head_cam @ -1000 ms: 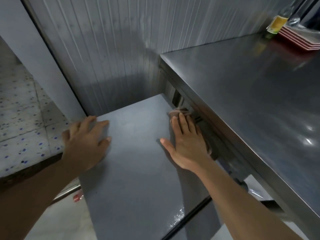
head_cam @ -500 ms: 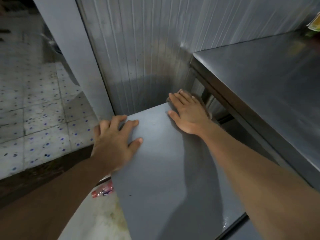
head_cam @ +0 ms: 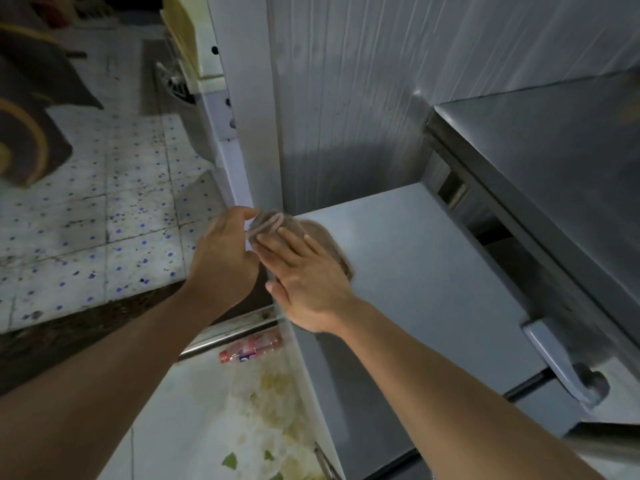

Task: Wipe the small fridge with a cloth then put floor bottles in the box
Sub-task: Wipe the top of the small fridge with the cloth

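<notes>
The small grey fridge point(head_cam: 415, 271) stands below me with its flat top in the middle of the view and a door handle point(head_cam: 561, 362) at the right. My right hand point(head_cam: 304, 271) lies flat with straight fingers on a beige cloth point(head_cam: 277, 225) at the top's far left corner. My left hand point(head_cam: 225, 254) is at the left edge of that corner with fingers curled, touching the cloth's edge; whether it grips the cloth I cannot tell. A plastic bottle point(head_cam: 251, 348) with a red label lies on the floor left of the fridge.
A steel counter point(head_cam: 554, 150) stands higher at the right, close to the fridge. A ribbed metal wall point(head_cam: 346, 98) is behind. Tiled floor point(head_cam: 104, 220) with blue dots spreads to the left, and a white surface with yellowish scraps point(head_cam: 270, 410) lies below the bottle.
My right hand has swept the cloth from the fridge top's far right side across to the far left corner. My left hand lifted off the top to the corner's edge. My view swung left.
</notes>
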The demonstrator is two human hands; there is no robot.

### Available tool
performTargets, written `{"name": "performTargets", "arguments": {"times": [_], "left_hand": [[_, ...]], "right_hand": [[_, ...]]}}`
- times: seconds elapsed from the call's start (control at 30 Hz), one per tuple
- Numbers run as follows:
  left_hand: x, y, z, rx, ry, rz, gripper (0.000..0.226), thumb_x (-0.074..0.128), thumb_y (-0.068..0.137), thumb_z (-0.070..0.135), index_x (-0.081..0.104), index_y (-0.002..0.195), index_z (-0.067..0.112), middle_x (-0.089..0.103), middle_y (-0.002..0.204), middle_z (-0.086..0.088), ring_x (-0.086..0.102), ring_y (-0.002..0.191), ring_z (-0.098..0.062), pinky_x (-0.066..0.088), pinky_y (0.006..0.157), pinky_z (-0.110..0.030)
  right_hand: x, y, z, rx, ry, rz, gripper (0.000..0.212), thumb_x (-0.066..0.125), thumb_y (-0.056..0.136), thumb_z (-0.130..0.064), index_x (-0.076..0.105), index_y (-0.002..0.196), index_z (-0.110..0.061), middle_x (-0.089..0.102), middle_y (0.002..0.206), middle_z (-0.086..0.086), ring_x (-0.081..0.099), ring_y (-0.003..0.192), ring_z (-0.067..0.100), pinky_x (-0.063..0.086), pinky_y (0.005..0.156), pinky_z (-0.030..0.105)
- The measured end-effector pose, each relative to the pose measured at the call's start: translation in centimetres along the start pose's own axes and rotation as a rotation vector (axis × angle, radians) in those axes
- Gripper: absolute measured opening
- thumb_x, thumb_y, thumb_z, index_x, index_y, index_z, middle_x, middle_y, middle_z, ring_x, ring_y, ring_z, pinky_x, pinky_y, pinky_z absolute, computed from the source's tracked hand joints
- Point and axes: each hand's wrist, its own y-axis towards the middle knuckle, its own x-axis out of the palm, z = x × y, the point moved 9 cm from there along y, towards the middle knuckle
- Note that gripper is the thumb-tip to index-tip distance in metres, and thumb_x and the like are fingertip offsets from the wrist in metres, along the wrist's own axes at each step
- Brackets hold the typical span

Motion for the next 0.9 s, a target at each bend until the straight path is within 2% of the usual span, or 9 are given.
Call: {"name": "performTargets", "arguments": {"times": [0.1,0.17,0.23,0.37,0.47,0.57,0.7,0.83,0.9], "left_hand": [[0.4,-1.1,0.9,0.006,0.036,-0.021,0.046,0.058,0.084,0.004,0.047,0.129,0.008,0.054,0.127,-0.014,0.048,0.117,-0.031,0.039,0.098,-0.045],[1.2,-2.0,1.8,-0.002,0.028,-0.041,0.049,0.059,0.082,0.002,0.047,0.129,0.007,0.052,0.128,-0.015,0.047,0.118,-0.033,0.038,0.099,-0.047],[2.5,-3.1,2.8,0.017,0.036,-0.081,0.053,0.059,0.079,-0.003,0.047,0.13,0.005,0.051,0.13,-0.017,0.046,0.121,-0.035,0.037,0.101,-0.049],[4.6,-5.2,4.4,0.086,0.106,-0.136,0.05,0.053,0.078,0.002,0.049,0.128,0.003,0.056,0.124,-0.019,0.05,0.117,-0.036,0.037,0.099,-0.045],[4.9,-6.0,4.6,0.071,0.091,-0.126,0.051,0.057,0.077,-0.004,0.049,0.127,0.004,0.058,0.119,-0.019,0.052,0.113,-0.036,0.038,0.098,-0.044],[5.0,-6.4,4.3,0.019,0.035,-0.152,0.054,0.053,0.079,-0.004,0.046,0.132,0.008,0.055,0.127,-0.016,0.05,0.118,-0.033,0.037,0.101,-0.046],[5.0,-7.2,4.4,-0.031,-0.035,-0.247,0.061,0.037,0.073,0.016,0.041,0.133,0.011,0.055,0.132,-0.01,0.054,0.117,-0.033,0.039,0.101,-0.042],[4.7,-8.5,5.2,-0.037,-0.102,-0.259,0.049,0.043,0.084,-0.002,0.04,0.132,0.01,0.059,0.128,-0.01,0.055,0.119,-0.028,0.042,0.101,-0.04],[4.5,-9.2,5.9,-0.017,-0.074,-0.244,0.048,0.043,0.084,0.002,0.041,0.131,0.011,0.062,0.125,-0.009,0.059,0.114,-0.028,0.043,0.1,-0.04]], "right_hand": [[0.3,-3.6,-1.8,-0.135,0.003,-0.022,0.054,0.028,0.098,-0.041,0.024,0.149,-0.027,0.013,0.159,-0.006,-0.002,0.147,0.015,0.0,0.12,0.041],[-0.3,-6.0,-0.5,-0.117,0.006,-0.002,0.054,0.027,0.096,-0.041,0.027,0.148,-0.028,0.021,0.158,-0.006,0.01,0.147,0.017,0.006,0.118,0.04],[-1.4,-8.5,4.6,0.053,-0.032,0.049,0.057,0.024,0.093,-0.044,0.032,0.147,-0.026,0.029,0.155,-0.003,0.022,0.144,0.022,0.014,0.116,0.043],[-2.0,-15.5,19.8,0.539,-0.04,0.009,0.06,0.016,0.098,-0.051,0.01,0.152,-0.027,0.003,0.16,-0.004,0.005,0.147,0.021,0.009,0.119,0.042],[-1.6,-17.8,22.7,0.681,0.037,0.024,0.063,0.021,0.098,-0.051,0.009,0.152,-0.023,0.001,0.161,-0.004,0.005,0.147,0.022,0.009,0.12,0.041],[-1.5,-16.3,16.9,0.589,-0.069,0.056,0.078,0.004,0.088,-0.062,0.012,0.152,-0.018,0.007,0.16,0.002,0.005,0.147,0.024,0.007,0.12,0.042],[-0.9,-14.6,5.6,0.358,0.042,0.104,0.068,0.022,0.092,-0.052,0.027,0.149,-0.017,0.025,0.156,0.005,0.018,0.145,0.028,0.015,0.117,0.045],[1.0,-14.9,-2.8,0.168,0.049,0.02,0.061,0.023,0.097,-0.05,0.015,0.152,-0.024,0.008,0.16,-0.005,0.0,0.147,0.02,-0.009,0.116,0.039],[1.5,-16.8,-5.5,0.057,0.051,-0.005,0.06,0.029,0.097,-0.049,0.018,0.151,-0.026,0.009,0.16,-0.009,-0.002,0.146,0.017,-0.015,0.114,0.035]]}}
